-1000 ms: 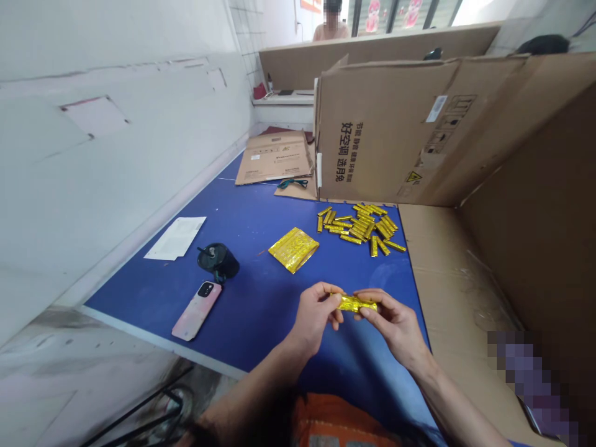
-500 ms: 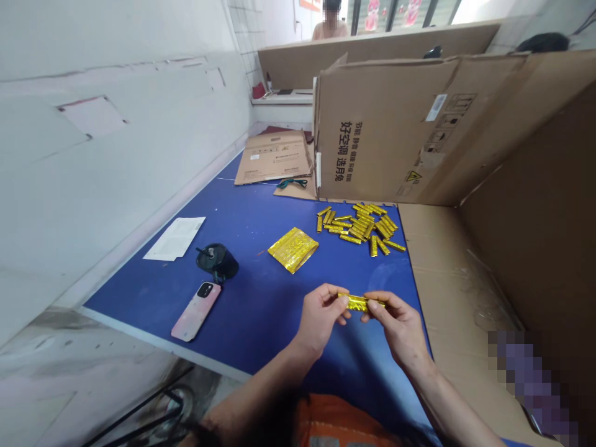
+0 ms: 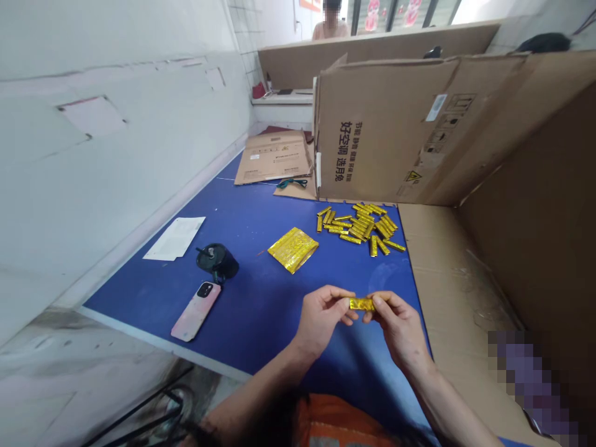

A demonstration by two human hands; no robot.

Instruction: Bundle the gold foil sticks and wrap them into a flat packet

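A small strip of shiny gold foil [image 3: 362, 304], folded flat and narrow, is stretched between my two hands above the blue table. My left hand [image 3: 323, 313] pinches its left end between thumb and fingers. At the opposite end, my right hand [image 3: 395, 320] grips it the same way, thumb on the near face. Beyond the hands lies a flat stack of gold foil sheets [image 3: 293, 249]. Several similar folded gold strips [image 3: 361, 227] are heaped at the table's far right.
On the left are a pink phone [image 3: 196, 311], a dark lidded mug [image 3: 218, 261] and white paper [image 3: 175, 238]. A large cardboard box [image 3: 386, 130] walls off the back; flattened cardboard [image 3: 274, 156] lies beside it. A person [image 3: 331, 25] is visible far behind.
The gold strip has turned slightly and looks narrower and flatter between my fingers. My left fingers have shifted a little to the right along it.
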